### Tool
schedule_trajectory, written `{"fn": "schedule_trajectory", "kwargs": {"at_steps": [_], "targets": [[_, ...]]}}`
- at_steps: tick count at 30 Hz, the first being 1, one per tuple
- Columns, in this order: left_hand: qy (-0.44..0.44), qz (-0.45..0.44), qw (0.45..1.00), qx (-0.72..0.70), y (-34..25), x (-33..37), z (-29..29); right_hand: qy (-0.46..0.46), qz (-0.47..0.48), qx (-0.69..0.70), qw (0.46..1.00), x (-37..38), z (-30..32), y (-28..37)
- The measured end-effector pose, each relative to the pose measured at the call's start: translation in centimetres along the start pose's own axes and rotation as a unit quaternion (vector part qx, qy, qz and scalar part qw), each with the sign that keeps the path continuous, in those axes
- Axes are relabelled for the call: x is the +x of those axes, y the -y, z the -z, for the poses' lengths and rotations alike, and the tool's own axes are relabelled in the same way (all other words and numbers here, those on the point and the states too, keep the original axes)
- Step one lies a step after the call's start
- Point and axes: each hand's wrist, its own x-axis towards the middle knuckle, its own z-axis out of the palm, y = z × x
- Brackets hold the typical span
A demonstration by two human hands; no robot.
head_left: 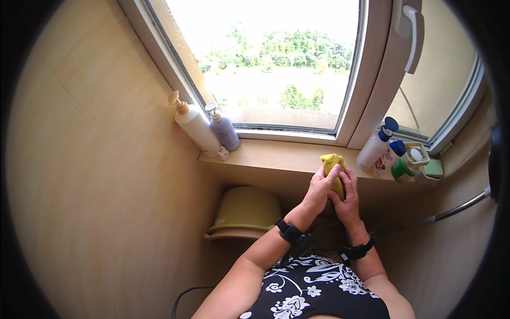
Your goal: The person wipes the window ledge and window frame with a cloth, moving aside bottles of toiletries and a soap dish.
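A bunched yellow cloth [333,160] is squeezed between my two hands, just in front of the window sill [281,158]. My left hand [320,187] wraps round it from the left, its thumb laid over the front. From the right, my right hand [348,198] grips the lower part, with its fingers curled round the cloth. Part of the cloth is covered by my fingers. Black bands circle both my wrists.
A white pump bottle [196,129] and a lilac pump bottle [224,132] stand at the sill's left end. To the right are blue-topped bottles [374,148], a green container [402,170] and a soap dish [433,169]. Below sits an upturned olive basin [247,206]; a metal pipe [461,204] crosses at right.
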Motion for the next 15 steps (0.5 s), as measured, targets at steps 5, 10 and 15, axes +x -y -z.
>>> {"fn": "schedule_trajectory", "kwargs": {"at_steps": [5,10,15], "targets": [[-0.076,-0.065,0.992,0.078,-4.9,-1.9,5.3,0.051,-0.006,0.126,0.991,4.2,-5.0,1.1],[-0.309,-0.222,0.885,0.268,-8.7,-3.4,12.6,0.046,0.092,0.116,0.988,7.8,-9.9,3.4],[-0.412,-0.299,0.755,0.413,-15.9,-3.6,15.8,0.051,0.126,-0.008,0.991,9.2,-15.7,-0.7]]}}
